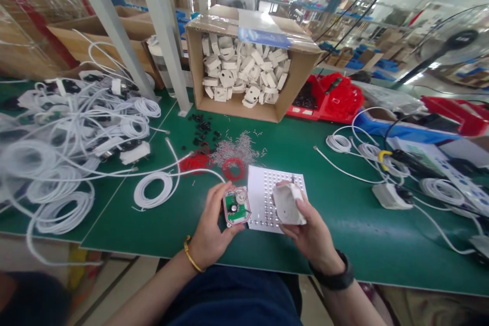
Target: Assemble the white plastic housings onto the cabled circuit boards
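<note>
My left hand (212, 226) grips a small housing base with a green circuit board (236, 207) in it, its open face turned up. A red gasket line runs round the rim of this base, and a white cable (206, 169) runs off behind it to the left. In my right hand (311, 234) is a white plastic housing cover (289, 205), tilted so its hollow inside shows. The two parts are apart. Beneath the cover lies a white sheet (257, 193) with rows of small shiny round pieces. Beyond it are a pile of screws (239, 148) and red rings (233, 168).
A cardboard box (248, 112) full of white housings stands at the back. Coiled white cables (61, 163) heap on the left, with more cables (369, 150) at right. Small black parts (200, 127) lie near a metal post (168, 35). Red bins (332, 99) stand behind right.
</note>
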`<move>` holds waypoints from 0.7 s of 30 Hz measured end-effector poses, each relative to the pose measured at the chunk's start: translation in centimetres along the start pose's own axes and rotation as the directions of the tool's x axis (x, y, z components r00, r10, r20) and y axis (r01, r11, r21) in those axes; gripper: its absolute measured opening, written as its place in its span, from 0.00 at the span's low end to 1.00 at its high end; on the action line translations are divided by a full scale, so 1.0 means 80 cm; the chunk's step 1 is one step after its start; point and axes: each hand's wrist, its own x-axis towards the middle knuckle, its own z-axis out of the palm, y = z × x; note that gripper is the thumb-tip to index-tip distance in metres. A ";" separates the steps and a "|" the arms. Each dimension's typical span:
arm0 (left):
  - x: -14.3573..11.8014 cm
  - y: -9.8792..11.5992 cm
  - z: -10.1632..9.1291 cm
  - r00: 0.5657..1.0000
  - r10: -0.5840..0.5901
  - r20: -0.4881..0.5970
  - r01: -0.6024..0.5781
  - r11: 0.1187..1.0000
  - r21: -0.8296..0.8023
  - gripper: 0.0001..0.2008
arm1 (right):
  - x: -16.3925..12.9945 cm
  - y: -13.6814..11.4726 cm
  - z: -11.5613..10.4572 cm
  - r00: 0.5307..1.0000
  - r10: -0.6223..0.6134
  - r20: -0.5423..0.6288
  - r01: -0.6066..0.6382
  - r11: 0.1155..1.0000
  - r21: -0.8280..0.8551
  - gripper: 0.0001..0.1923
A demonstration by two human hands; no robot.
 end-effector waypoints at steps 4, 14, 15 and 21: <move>-0.007 0.005 0.002 0.999 -0.001 0.032 0.001 1.000 0.017 0.41 | 0.000 -0.010 0.035 0.994 -0.049 0.101 0.015 0.949 0.316 0.16; 0.004 0.031 -0.015 0.997 0.052 0.059 -0.069 0.936 0.344 0.30 | -0.016 -0.006 0.047 0.969 -0.191 0.155 0.156 0.965 0.209 0.22; 0.004 0.037 -0.015 0.995 0.074 0.071 -0.096 0.919 0.384 0.31 | -0.012 -0.003 0.046 0.988 -0.130 0.087 0.095 0.942 0.320 0.20; 0.011 0.072 -0.002 0.966 0.196 0.170 -0.260 0.728 0.634 0.35 | 0.013 0.014 0.050 0.985 0.159 0.066 -0.171 0.858 0.485 0.17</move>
